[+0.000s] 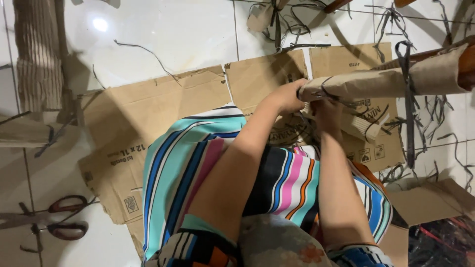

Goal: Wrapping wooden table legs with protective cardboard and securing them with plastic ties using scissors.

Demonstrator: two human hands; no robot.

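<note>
A long piece wrapped in brown cardboard [386,79] stretches from the upper right toward the middle, bound by a dark strap [406,84]. My left hand [288,96] grips the wrapped end. Just below it, my right hand [326,110] holds the dark strap where it crosses the cardboard wrap. Both arms reach out over my striped skirt [188,163]. A short roll of corrugated cardboard [363,126] lies under my right hand.
Flattened cardboard boxes [148,113] cover the white tiled floor [173,29]. Red-handled scissors [64,217] lie at the lower left. A corrugated roll [37,54] stands at the upper left. Loose dark straps [435,113] are scattered at the right.
</note>
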